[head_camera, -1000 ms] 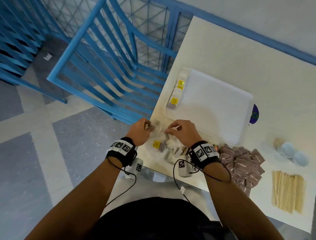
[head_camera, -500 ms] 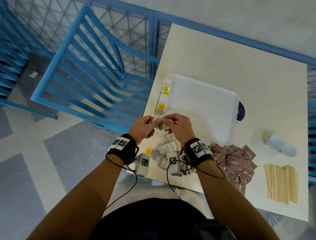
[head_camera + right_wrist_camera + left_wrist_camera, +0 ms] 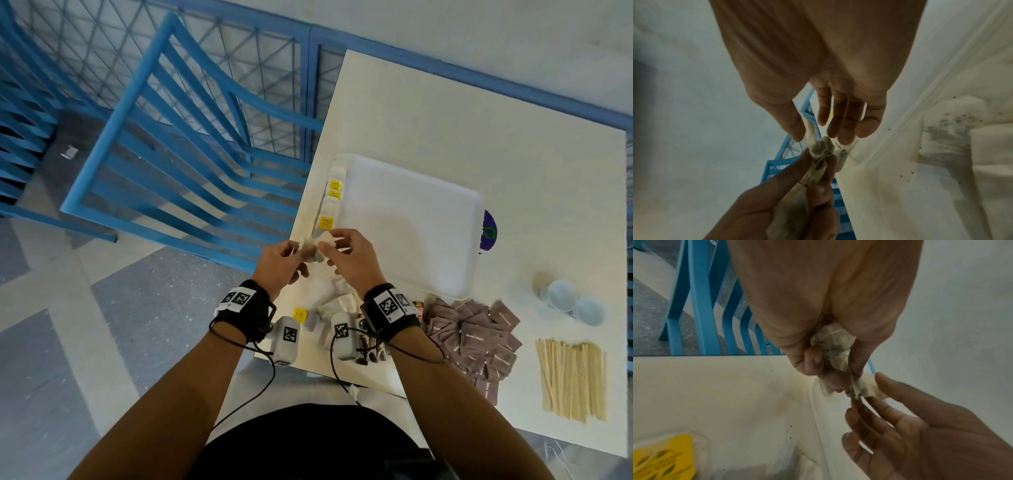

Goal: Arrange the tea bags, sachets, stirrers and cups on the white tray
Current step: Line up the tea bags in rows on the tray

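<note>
Both hands hover over the near-left corner of the white tray (image 3: 411, 222). My left hand (image 3: 297, 254) grips a crumpled bunch of tea bags (image 3: 833, 339), and one tea bag (image 3: 312, 249) sticks out toward my right hand (image 3: 328, 246). The right thumb and fingers pinch that bag's free end (image 3: 809, 129). A row of tea bags with yellow tags (image 3: 325, 222) lies along the tray's left side. More tea bags (image 3: 337, 305) are piled at the table's near edge, under my wrists. Brown sachets (image 3: 479, 332), wooden stirrers (image 3: 572, 380) and pale cups (image 3: 565, 298) lie to the right.
The cream table (image 3: 479, 120) ends just left of the tray. A blue slatted chair (image 3: 171, 137) and blue railing stand beyond that edge. A purple disc (image 3: 489, 233) peeks out from under the tray's right side.
Both hands have risen from the tea bag pile at the near edge and moved forward to the tray's near-left corner, carrying tea bags. The head view has shifted.
</note>
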